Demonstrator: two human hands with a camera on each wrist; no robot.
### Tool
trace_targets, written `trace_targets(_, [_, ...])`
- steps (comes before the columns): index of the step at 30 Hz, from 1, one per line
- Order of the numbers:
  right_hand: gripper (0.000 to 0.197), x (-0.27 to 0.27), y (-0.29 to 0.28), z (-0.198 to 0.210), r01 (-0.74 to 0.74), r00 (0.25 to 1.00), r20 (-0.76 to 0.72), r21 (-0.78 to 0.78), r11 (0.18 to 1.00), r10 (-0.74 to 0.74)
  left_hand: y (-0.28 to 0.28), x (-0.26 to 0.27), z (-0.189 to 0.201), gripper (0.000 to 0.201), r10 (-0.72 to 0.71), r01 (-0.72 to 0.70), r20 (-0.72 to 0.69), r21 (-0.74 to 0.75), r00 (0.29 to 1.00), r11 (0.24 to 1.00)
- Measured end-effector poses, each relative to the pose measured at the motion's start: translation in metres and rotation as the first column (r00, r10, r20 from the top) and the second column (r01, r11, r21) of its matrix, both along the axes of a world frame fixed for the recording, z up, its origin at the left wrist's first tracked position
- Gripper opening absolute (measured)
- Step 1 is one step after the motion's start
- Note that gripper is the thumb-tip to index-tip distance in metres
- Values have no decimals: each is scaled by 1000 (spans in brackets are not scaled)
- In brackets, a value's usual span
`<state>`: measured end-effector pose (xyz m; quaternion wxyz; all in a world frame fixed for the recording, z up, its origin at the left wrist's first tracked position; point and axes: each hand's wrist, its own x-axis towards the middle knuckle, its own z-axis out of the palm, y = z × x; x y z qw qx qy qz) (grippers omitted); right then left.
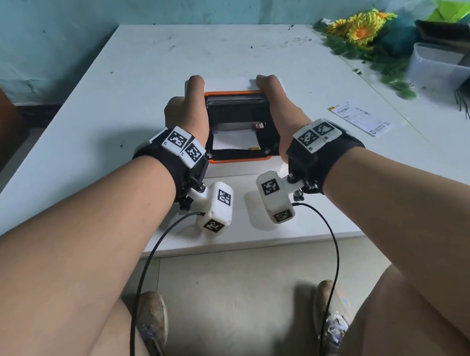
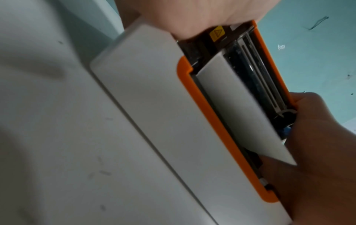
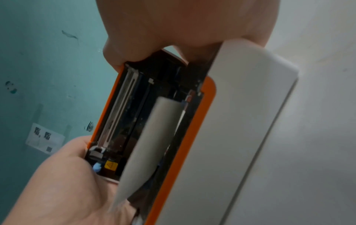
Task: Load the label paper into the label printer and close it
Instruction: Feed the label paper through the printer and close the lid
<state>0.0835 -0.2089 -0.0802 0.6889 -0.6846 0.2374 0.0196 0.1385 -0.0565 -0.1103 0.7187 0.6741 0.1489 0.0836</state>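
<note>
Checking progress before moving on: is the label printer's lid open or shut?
Open. The printer shows its dark insides and white label paper between the left hand and right hand, which grip its sides.

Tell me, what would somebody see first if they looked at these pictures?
Probably the orange-rimmed label printer in the middle of the white table, its lid open, with white label paper showing inside. The left hand and right hand grip its two sides. After that, the yellow fake flowers at the table's far right.
</note>
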Motion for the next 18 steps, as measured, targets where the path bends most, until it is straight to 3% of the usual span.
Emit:
trace_targets(13, [79, 2, 0, -2, -11, 999, -34, -31, 999, 10, 2, -2, 2, 55, -54, 54, 2, -32, 999, 998])
trace_targets(18, [70, 2, -1, -1, -27, 999, -23, -39, 999, 26, 3, -2, 2, 52, -51, 51, -6, -52, 999, 997])
